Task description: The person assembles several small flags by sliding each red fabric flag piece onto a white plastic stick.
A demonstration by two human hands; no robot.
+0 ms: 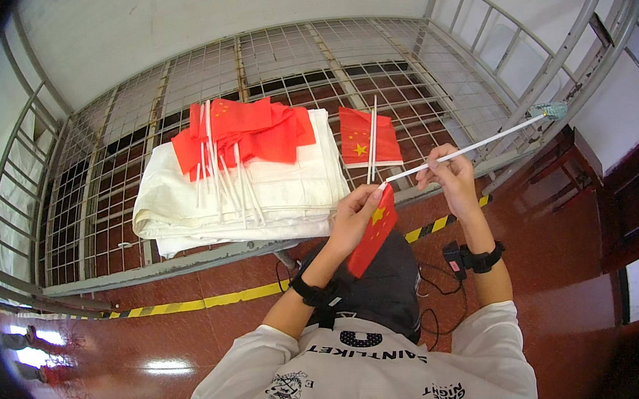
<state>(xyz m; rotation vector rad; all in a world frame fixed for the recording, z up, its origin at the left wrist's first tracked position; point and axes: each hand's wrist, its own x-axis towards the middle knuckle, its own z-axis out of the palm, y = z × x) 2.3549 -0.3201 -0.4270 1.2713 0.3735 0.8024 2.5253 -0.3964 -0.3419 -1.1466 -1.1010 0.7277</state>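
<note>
My left hand (355,215) pinches a small red flag (374,234) with yellow stars by its upper edge. It hangs down over my lap. My right hand (451,176) has its fingers closed around a thin white stick (477,143). The stick's left end meets the flag at my left fingertips; whether it is inside the flag's edge I cannot tell. Beyond my hands lies another red flag (369,133) with two white sticks (373,143) across it. To the left, a pile of red flags (246,129) and several white sticks (229,189) rest on folded white cloth (295,190).
A metal bed frame (186,265) with a wire-mesh base (431,71) stands before me. A greenish wad (553,110) is at the stick's far end, near the right rail. Yellow-black tape (183,306) and a dark cable (448,326) are on the red floor.
</note>
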